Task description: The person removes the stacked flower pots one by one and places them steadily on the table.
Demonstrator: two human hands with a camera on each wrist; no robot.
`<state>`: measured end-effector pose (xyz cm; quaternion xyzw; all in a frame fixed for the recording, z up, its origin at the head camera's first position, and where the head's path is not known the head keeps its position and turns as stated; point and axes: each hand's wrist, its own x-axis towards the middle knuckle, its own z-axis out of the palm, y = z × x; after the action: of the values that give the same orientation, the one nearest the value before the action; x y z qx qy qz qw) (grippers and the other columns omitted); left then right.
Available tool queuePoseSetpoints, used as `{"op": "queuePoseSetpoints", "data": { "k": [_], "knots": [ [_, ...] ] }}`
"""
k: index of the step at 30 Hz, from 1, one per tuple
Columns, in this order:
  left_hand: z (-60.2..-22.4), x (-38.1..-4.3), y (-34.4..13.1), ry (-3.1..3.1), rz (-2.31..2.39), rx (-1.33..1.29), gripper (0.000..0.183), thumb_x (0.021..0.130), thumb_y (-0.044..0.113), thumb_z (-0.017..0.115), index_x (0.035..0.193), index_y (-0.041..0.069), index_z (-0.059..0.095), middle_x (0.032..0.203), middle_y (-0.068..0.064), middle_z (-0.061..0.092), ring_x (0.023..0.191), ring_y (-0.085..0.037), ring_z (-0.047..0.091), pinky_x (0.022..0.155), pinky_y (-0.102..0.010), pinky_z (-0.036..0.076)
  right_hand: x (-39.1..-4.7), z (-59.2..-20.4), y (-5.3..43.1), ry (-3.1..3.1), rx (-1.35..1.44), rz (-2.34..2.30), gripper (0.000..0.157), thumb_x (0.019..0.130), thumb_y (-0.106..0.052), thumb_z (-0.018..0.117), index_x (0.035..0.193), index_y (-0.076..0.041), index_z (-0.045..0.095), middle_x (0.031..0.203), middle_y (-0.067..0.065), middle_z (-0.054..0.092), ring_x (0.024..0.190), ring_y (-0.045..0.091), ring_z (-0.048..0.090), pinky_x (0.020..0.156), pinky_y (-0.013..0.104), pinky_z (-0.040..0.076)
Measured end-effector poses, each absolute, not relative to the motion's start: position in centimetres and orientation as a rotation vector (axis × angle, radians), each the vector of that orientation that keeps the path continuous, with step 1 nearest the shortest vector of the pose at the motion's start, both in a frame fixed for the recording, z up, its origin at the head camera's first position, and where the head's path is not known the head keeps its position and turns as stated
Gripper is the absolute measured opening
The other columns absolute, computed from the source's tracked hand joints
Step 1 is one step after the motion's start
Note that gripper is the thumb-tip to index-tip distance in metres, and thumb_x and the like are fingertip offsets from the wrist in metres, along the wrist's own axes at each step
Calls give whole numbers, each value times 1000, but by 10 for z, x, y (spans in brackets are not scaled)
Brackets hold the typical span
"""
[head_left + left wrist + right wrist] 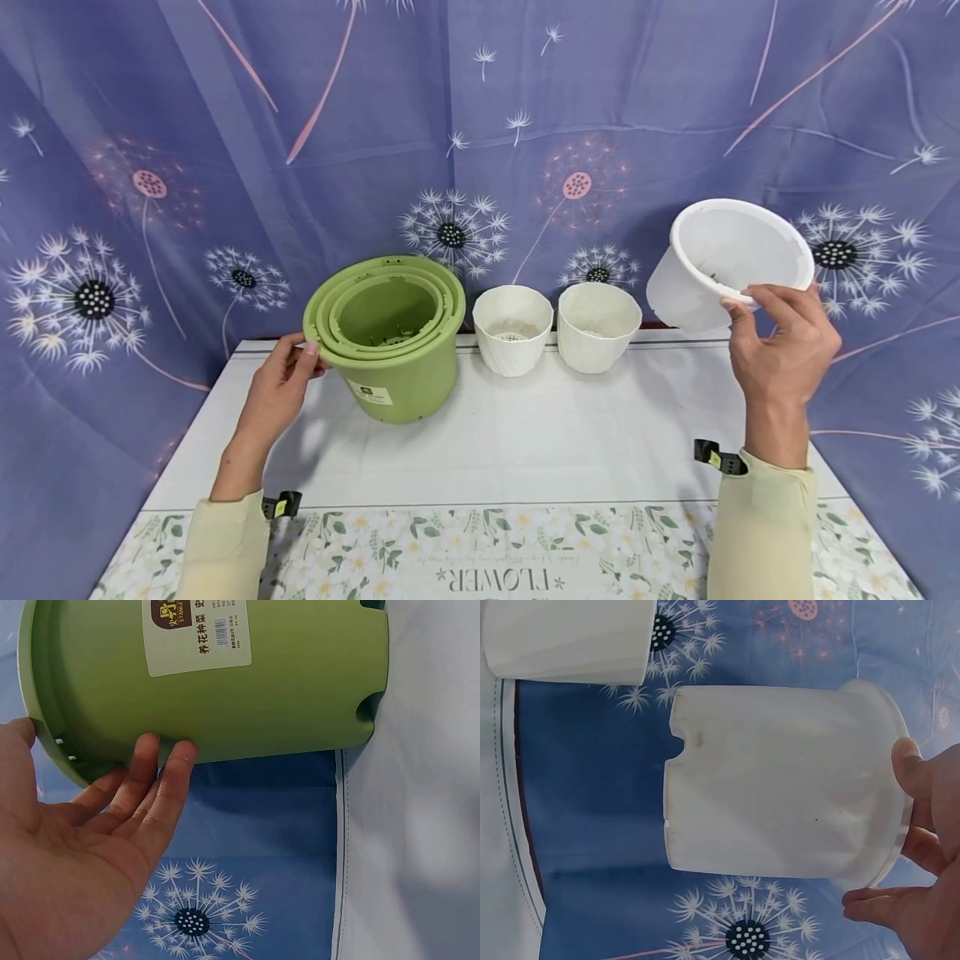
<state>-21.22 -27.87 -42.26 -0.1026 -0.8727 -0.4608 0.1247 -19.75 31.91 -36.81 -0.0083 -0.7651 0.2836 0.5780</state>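
Note:
A nested stack of green flowerpots [408, 379] stands upright at the left of the table, with a paper label [196, 634] on its outer wall. My left hand [281, 383] holds the outermost rim at its left side, thumb on the rim and fingers beneath against the wall. At the right, my right hand [783, 346] pinches the near rim of a smooth white flowerpot [686, 287], thumb outside. This pot is raised off the table and tilted; a notch shows at its base in the right wrist view. Its inner floor is partly hidden.
Two small ribbed white pots, the left one [513, 354] and the right one [596, 346], stand side by side at the table's back edge. Behind hangs a blue dandelion-print curtain [360, 192]. A white cloth with a floral front band [525, 458] covers the table.

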Motion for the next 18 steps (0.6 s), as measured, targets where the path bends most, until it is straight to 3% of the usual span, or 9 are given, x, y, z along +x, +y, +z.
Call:
{"op": "queuePoseSetpoints", "data": {
  "k": [11, 18],
  "knots": [
    [-423, -213, -279, -2540, -1332, -301, 47, 116, 39, 43, 150, 7, 52, 113, -17, 70, 97, 5, 65, 86, -10, 52, -200, -376, 324, -1824, -64, 674, 14, 86, 2, 86, 95, 12, 80, 94, 28, 74, 95, 52, 68, 124, 41, 37],
    [-423, -213, -279, -2544, -1332, -297, 47, 116, 40, 43, 150, 8, 52, 113, -16, 70, 101, -6, 68, 86, -11, 53, -206, -388, 333, -1879, -68, 650, 16, 87, -2, 87, 96, 10, 81, 96, 27, 74, 97, 51, 68, 124, 42, 37]
  ]
}}
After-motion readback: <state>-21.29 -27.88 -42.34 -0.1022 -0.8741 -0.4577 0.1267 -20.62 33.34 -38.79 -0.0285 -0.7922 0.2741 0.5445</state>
